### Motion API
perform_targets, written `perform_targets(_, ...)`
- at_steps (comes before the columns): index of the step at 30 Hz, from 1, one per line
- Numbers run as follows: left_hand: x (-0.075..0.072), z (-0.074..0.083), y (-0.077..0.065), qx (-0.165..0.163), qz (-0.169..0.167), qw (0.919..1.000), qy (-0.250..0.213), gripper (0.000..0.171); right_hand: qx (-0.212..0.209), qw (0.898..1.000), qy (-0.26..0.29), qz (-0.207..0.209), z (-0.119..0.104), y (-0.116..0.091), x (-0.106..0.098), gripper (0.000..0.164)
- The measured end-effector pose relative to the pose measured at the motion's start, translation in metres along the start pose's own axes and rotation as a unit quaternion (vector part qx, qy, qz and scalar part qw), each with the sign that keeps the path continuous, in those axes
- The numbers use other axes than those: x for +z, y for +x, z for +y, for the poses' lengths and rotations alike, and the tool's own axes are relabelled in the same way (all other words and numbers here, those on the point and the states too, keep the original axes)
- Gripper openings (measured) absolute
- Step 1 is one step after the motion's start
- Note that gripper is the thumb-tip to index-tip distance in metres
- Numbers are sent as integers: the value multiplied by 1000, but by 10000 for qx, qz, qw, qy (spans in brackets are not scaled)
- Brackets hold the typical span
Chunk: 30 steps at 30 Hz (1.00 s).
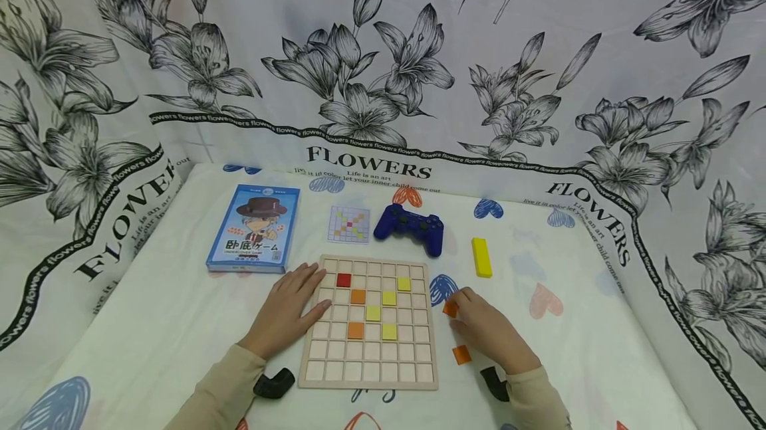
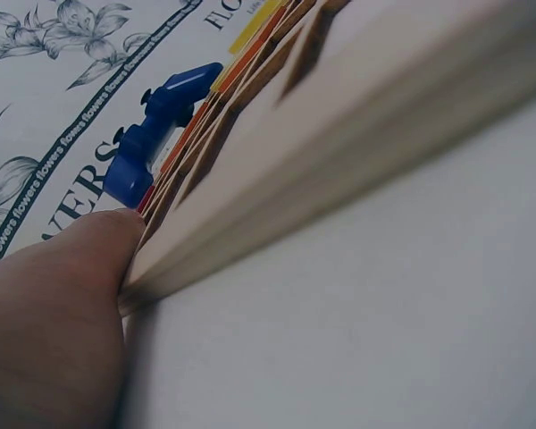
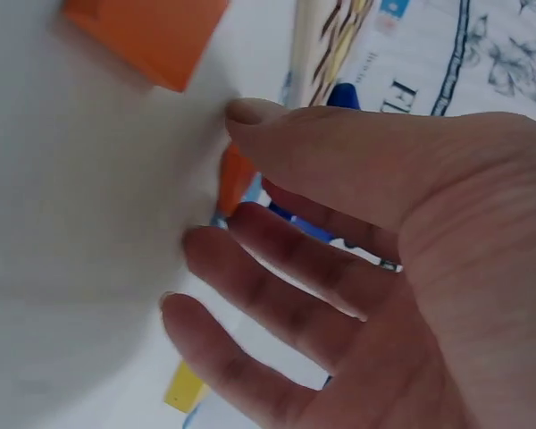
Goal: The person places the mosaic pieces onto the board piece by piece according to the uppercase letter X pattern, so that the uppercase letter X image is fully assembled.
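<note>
My left hand rests along the left side of a wooden grid board, its fingers spread and its thumb over the rim. In the left wrist view the thumb lies against the board's edge. Several square tiles sit in the cells: a red tile, orange tiles and yellow tiles. Right of the board, my right hand pinches an orange tile between thumb and fingers, close over the cloth. Another orange tile lies nearer me, beside that hand.
Behind the board lie a small pattern card and a blue game controller. A blue game box stands at the back left. To the right is a yellow bar. Flower-printed curtains enclose the cloth-covered table.
</note>
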<state>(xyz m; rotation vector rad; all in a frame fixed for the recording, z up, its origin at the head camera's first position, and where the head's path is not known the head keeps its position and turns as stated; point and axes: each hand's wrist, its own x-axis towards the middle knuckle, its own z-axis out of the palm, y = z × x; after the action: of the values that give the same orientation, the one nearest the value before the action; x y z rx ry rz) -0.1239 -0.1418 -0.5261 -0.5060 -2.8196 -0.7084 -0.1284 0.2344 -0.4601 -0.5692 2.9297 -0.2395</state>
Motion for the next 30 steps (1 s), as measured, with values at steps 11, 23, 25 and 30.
perform_targets(11, 1, 0, -1, 25, 29, 10000, -39, 65, -248, 9993, -41, 285, -4, 1, 0, 20)
perform_targets(23, -1, 3, -1, -112, -144, 9998, -104, 67, -1819, 9826, -228, 302, -71, 6, -7, 17)
perform_targets(25, -1, 3, -1, -114, -151, 9998, -86, 67, -2071, 9777, -297, 210, -86, 8, -6, 17)
perform_targets(30, -3, 3, -1, -87, -69, 9999, -28, 66, -2842, 9566, -625, 179, -119, 16, 0, 16)
